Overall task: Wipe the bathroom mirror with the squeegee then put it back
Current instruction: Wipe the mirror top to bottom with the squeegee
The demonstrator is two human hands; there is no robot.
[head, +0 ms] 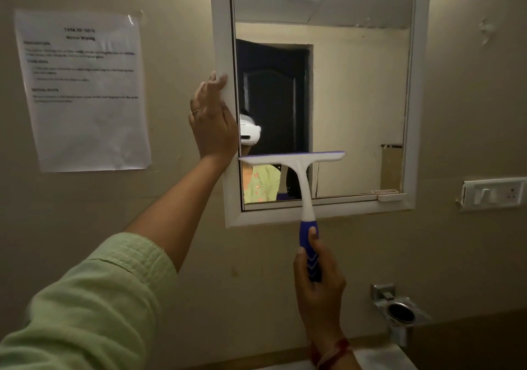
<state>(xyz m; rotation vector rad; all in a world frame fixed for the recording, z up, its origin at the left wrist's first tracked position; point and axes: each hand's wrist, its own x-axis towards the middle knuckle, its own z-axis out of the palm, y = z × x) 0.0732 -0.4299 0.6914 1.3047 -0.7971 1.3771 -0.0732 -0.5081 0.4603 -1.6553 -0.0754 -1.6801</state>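
Note:
The bathroom mirror hangs on the wall in a white frame. A squeegee with a white head and a blue handle lies against the lower left part of the glass, its blade level. My right hand grips the blue handle below the frame's bottom edge. My left hand rests flat on the frame's left side with its fingers straight.
A printed paper sheet is taped to the wall left of the mirror. A switch plate sits to the right. A metal cup holder sticks out of the wall at lower right, above a counter edge.

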